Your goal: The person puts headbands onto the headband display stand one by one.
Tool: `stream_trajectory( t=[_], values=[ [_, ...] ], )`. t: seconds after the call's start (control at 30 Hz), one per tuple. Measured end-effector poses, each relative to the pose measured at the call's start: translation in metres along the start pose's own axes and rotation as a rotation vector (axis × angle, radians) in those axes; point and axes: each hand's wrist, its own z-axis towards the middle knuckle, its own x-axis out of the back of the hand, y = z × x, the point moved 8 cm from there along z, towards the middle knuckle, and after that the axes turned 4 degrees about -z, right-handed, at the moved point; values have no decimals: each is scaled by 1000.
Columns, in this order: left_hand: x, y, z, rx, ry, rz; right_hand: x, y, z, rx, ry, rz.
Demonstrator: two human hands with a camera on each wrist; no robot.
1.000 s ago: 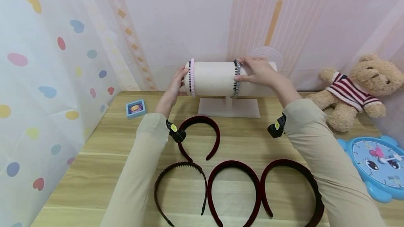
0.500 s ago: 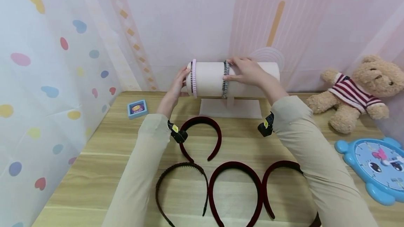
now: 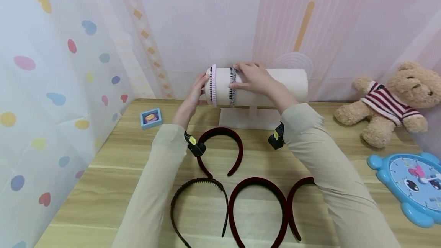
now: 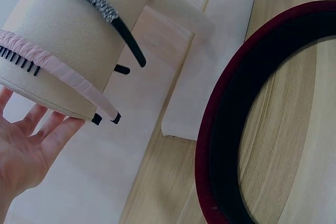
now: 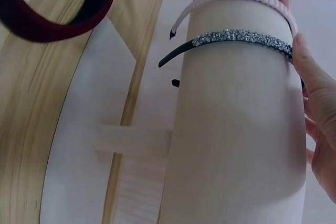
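Note:
A cream roll-shaped headband stand (image 3: 275, 83) stands at the back of the table. Around its left end sits a pink wrapped headband (image 3: 214, 87) with black teeth. Just right of that is a black headband (image 3: 232, 87) with silver glitter on top, its tips free in the left wrist view. My right hand (image 3: 253, 77) holds this headband from the right, thumb on the front and fingers over the top. My left hand (image 3: 194, 93) grips the left end of the roll, fingers spread against its edge (image 4: 39, 137).
Three dark red padded headbands (image 3: 241, 144) (image 3: 256, 181) (image 3: 293, 202) and a thin brown toothed headband (image 3: 173, 202) lie in front. A small blue frame (image 3: 151, 118) lies left. A teddy bear (image 3: 389, 102) and a blue clock (image 3: 406, 186) are at right.
My right hand has slid the glitter headband left along the roll, from about the middle to near the pink one. My left hand stays at the roll's left end.

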Motion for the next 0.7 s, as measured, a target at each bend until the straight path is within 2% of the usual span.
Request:
stream_trajectory(
  t=[0.23, 0.47, 0.57, 0.7],
  values=[
    [-2, -2, 0, 8, 1, -1, -7, -11, 9, 13, -3, -15],
    [-4, -1, -1, 9, -7, 10, -11, -17, 11, 24, 8, -78],
    [-5, 0, 0, 5, -8, 12, -8, -11, 5, 15, 13, -94],
    [-5, 0, 1, 3, -12, 17, 3, 12, -14, -7, 27, -73]
  ],
)
